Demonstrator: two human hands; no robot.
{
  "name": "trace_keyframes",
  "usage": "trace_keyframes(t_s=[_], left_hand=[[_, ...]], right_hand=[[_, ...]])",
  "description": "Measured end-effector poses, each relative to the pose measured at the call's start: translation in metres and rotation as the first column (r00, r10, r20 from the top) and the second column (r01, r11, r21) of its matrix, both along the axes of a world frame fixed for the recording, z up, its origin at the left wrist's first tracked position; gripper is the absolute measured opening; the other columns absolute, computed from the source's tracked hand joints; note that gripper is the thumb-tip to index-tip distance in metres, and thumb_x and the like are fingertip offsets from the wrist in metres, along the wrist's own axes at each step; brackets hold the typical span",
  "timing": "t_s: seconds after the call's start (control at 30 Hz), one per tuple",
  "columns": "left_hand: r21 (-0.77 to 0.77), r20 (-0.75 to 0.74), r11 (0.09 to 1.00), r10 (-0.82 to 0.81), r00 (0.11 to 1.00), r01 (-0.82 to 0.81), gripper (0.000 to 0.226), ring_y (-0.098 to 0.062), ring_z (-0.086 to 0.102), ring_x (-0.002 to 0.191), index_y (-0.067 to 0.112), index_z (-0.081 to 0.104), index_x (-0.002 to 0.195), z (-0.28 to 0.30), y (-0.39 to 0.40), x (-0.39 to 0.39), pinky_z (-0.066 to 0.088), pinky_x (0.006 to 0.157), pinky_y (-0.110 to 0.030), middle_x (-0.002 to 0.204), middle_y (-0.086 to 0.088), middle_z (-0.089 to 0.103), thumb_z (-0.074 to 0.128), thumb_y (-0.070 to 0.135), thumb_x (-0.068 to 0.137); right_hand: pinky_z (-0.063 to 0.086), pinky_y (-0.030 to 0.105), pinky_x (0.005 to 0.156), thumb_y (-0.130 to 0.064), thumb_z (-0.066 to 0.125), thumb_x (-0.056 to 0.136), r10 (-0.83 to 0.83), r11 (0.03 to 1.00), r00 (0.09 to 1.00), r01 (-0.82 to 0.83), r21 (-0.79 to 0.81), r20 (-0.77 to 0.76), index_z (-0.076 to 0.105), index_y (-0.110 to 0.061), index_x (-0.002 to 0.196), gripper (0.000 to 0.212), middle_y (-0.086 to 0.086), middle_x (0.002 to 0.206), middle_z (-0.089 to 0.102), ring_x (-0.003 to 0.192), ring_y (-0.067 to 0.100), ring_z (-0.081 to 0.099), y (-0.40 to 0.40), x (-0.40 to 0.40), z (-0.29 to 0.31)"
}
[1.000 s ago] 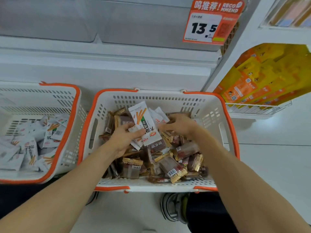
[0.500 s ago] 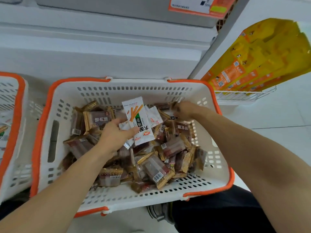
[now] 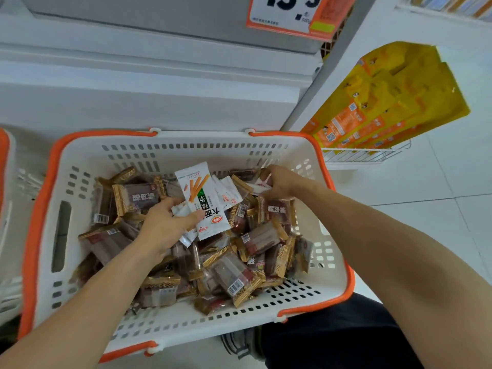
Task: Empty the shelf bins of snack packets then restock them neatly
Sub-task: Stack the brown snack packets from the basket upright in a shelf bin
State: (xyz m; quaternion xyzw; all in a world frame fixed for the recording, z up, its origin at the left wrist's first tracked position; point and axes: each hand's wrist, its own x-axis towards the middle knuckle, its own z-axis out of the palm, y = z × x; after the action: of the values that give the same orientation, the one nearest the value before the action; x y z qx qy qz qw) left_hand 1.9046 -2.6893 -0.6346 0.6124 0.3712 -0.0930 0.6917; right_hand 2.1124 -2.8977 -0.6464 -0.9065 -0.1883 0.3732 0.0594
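Basket sits on the floor at 6 o'clock, full of brown packets with white packets mixed in at 12. Looks like sorting: whites pulled out so each kind restocks separately. Left hand grip clenched on a fanned stack of whites, thumb across the front one. Right hand, at 1 o'clock, pinches another white among the browns. Price tag hangs from the shelf beyond.

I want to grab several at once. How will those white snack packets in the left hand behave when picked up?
The white packets look thin and flat, so probably light and floppy. The left hand holds several fanned out, and the glossy film suggests they may slide apart unless pinched firmly.
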Motion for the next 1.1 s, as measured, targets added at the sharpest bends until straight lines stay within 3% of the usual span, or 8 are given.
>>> trace_keyframes(t_s=[0.13,0.23,0.4,0.57,0.7,0.8,0.9,1.1], left_hand=[[-0.009,-0.007,1.0,0.004,1.0,-0.004,0.03,-0.001,0.069,0.072,0.029,0.059,0.09,0.005,-0.003,-0.004,0.051,0.053,-0.015,0.089,0.01,0.07,0.079,0.008,0.083],[-0.015,0.016,1.0,0.023,1.0,-0.023,0.029,-0.001,0.069,0.07,0.028,0.059,0.09,0.015,-0.004,-0.005,0.052,0.049,-0.014,0.09,0.007,0.071,0.078,0.006,0.084],[-0.033,0.049,0.994,0.108,0.993,-0.107,0.03,-0.024,0.074,0.093,0.015,0.068,0.106,0.036,0.005,-0.015,0.059,0.085,-0.045,0.103,-0.005,0.077,0.083,0.012,0.08],[0.016,0.099,0.958,0.282,0.954,-0.285,0.019,-0.022,0.074,0.08,0.021,0.067,0.095,0.072,0.032,-0.041,0.061,0.065,-0.037,0.096,-0.006,0.076,0.081,0.019,0.083],[0.282,0.18,0.87,0.366,0.913,-0.404,0.039,-0.025,0.072,0.074,0.02,0.061,0.111,0.116,0.082,-0.08,0.058,0.06,-0.029,0.091,-0.007,0.073,0.084,0.025,0.08],[0.607,0.3,0.64,0.365,0.881,-0.471,0.031,-0.018,0.065,0.066,0.016,0.063,0.101,0.155,0.123,-0.124,0.052,0.063,-0.029,0.082,-0.001,0.069,0.083,0.026,0.08],[0.767,0.264,0.459,0.412,0.872,-0.449,0.04,-0.021,0.06,0.077,0.012,0.068,0.115,0.173,0.169,-0.161,0.045,0.072,-0.031,0.089,-0.002,0.064,0.081,0.029,0.082],[0.702,-0.048,0.677,0.354,0.934,-0.22,0.072,-0.031,0.062,0.113,0.021,0.05,0.143,0.142,0.235,-0.215,0.052,0.097,-0.052,0.128,-0.008,0.062,0.078,0.047,0.081]], right_hand=[[0.044,0.022,0.063,-0.028,0.074,0.091,-0.106,0.991,0.984,0.116,0.061,-0.144,0.061,-0.01,0.106,0.027,0.001,0.093,0.065,0.082,0.019,0.062,-0.005,-0.009,0.014],[0.053,0.03,0.072,-0.026,0.069,0.095,-0.165,0.969,0.977,0.186,0.165,-0.134,0.058,-0.014,0.108,0.021,0.004,0.1,0.064,0.091,0.024,0.064,-0.006,-0.019,0.037],[0.06,0.05,0.082,-0.032,0.068,0.095,-0.271,0.879,0.955,0.297,0.372,-0.122,0.06,-0.008,0.121,0.037,0.013,0.114,0.071,0.094,0.03,0.071,0.012,-0.034,0.108],[0.063,0.051,0.07,-0.016,0.068,0.095,-0.273,0.711,0.888,0.446,0.544,-0.371,0.054,-0.007,0.116,0.027,0.02,0.097,0.075,0.082,0.032,0.076,0.066,-0.088,0.164],[0.061,0.034,0.057,-0.018,0.069,0.095,-0.194,0.676,0.916,0.385,0.628,-0.351,0.038,-0.011,0.134,0.05,0.012,0.095,0.071,0.065,0.014,0.072,0.143,-0.145,0.165],[0.061,0.05,0.074,-0.033,0.074,0.091,-0.079,0.619,0.952,0.278,0.734,-0.295,0.039,-0.02,0.132,0.055,0.013,0.11,0.069,0.087,0.027,0.072,0.211,-0.196,0.158],[0.063,0.037,0.076,-0.037,0.069,0.094,0.119,0.542,0.932,0.227,0.809,-0.342,0.04,-0.023,0.141,0.057,0.006,0.124,0.054,0.104,0.027,0.066,0.274,-0.241,0.166],[0.044,0.031,0.104,-0.035,0.059,0.101,0.383,0.719,0.897,-0.139,0.682,-0.221,0.045,-0.021,0.148,0.051,0.002,0.149,0.047,0.13,0.022,0.052,0.312,-0.261,0.143]])
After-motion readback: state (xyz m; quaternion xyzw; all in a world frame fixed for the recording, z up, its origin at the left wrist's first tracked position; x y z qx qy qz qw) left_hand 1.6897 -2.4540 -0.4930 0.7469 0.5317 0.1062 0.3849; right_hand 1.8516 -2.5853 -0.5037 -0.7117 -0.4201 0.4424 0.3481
